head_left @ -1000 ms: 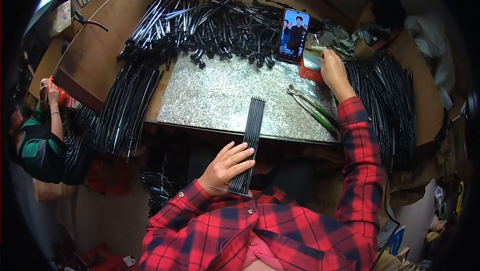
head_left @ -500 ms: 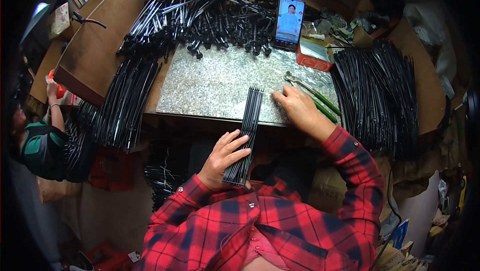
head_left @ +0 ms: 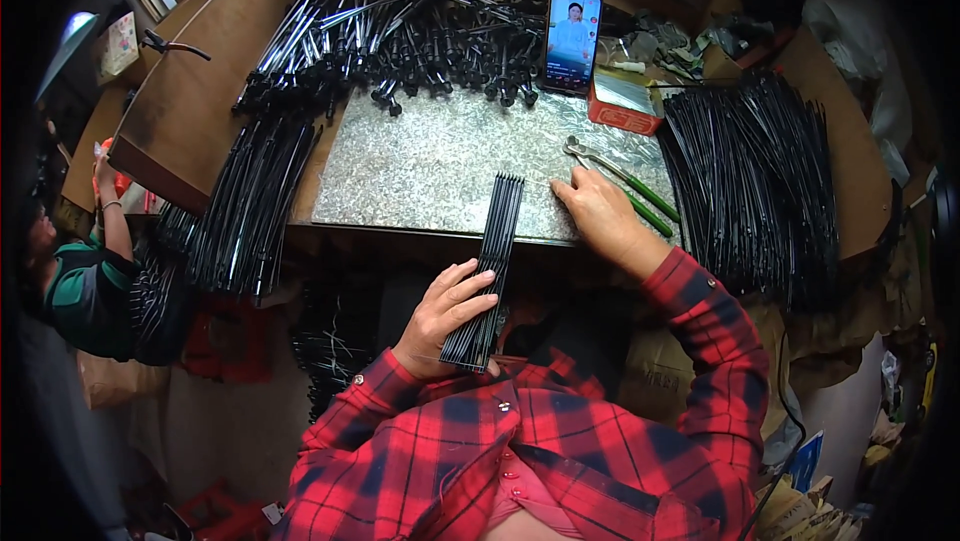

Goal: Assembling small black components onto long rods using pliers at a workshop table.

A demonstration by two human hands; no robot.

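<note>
A flat row of several thin black rods is gripped in my left hand. Its fingers lie across the lower part of the rods, and the upper ends reach over the table's front edge. My right hand rests on the speckled metal tabletop, right of the rod ends and apart from them. Its fingers are curled together, and anything inside them is hidden. Just beyond it lies a pair of pliers with green handles, its jaws pointing up-left.
Black rods with knobbed ends heap along the back. Black rod bundles lie left and right. A phone stands behind a red box. At far left, another person in green and black reaches up.
My right hand has shifted slightly right, and its fingers are farther from the rod ends. The left hand keeps its hold on the rods. The view has shifted a little.
</note>
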